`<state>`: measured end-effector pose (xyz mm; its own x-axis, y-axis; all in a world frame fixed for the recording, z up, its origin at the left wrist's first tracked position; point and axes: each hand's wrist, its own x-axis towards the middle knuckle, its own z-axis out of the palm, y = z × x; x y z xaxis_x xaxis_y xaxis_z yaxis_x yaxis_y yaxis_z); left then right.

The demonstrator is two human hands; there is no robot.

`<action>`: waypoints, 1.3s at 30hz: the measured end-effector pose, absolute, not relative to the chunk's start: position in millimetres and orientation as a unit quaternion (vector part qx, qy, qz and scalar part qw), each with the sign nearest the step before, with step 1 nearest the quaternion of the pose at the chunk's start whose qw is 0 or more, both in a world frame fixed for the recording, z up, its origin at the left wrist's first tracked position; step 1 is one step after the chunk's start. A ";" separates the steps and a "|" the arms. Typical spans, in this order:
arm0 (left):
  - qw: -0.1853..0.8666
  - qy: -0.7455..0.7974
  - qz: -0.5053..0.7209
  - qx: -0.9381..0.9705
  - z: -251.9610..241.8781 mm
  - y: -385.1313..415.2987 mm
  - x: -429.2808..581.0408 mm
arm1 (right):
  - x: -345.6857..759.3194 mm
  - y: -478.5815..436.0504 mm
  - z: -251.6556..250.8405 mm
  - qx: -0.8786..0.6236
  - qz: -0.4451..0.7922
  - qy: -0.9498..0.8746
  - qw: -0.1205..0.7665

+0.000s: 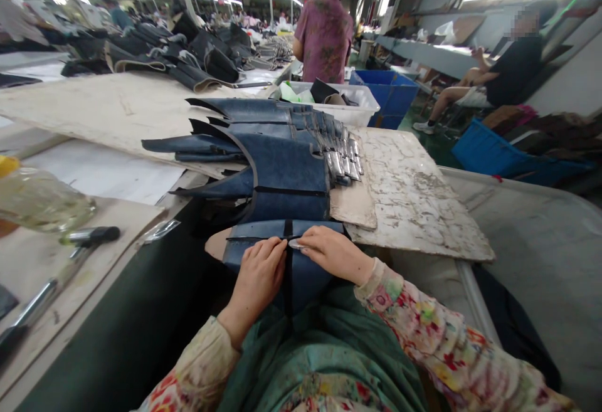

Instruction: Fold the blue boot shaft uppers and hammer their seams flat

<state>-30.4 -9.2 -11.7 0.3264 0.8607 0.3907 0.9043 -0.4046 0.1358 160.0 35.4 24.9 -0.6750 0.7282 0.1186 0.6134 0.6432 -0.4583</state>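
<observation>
A blue leather-like piece [244, 229] lies in front of me, crossed by black strips [288, 286], with a tan board [217, 246] showing at its left end. My left hand [258, 277] presses on it, fingers together and bent, tips at the crossing of the strips; its thumb is mostly hidden. Between the fingers of my right hand [335, 254] is a small, flat, silvery oval piece [295, 244], its tip touching the strip beside my left fingertips. Just beyond lies a stack of similar blue pieces [291, 170], several with shiny silvery ends [345, 164].
A worn pale board [414, 205] extends to the right. At left are a bottle of clear yellowish liquid [44, 199] and a black-handled tool [96, 235]. Farther off stand a white bin [362, 98], blue bins [385, 89], dark piled pieces [211, 54] and a person [324, 36].
</observation>
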 end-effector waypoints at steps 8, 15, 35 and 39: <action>0.048 -0.524 -0.215 -0.822 -18.0 -10.0 -35.8 | 159.9 30.5 19.3 -0.386 0.190 -0.886 0.172; 0.054 -0.483 -0.204 -0.850 -12.7 -2.4 -37.9 | 152.0 33.3 25.2 -0.401 0.173 -0.891 0.123; 0.061 -0.534 -0.184 -0.823 -3.3 -14.0 -39.8 | 149.4 37.7 8.4 -0.393 0.107 -0.893 0.192; 0.083 -0.567 -0.179 -0.800 -4.9 -15.3 -49.9 | 149.3 36.7 20.2 -0.349 0.114 -0.904 0.218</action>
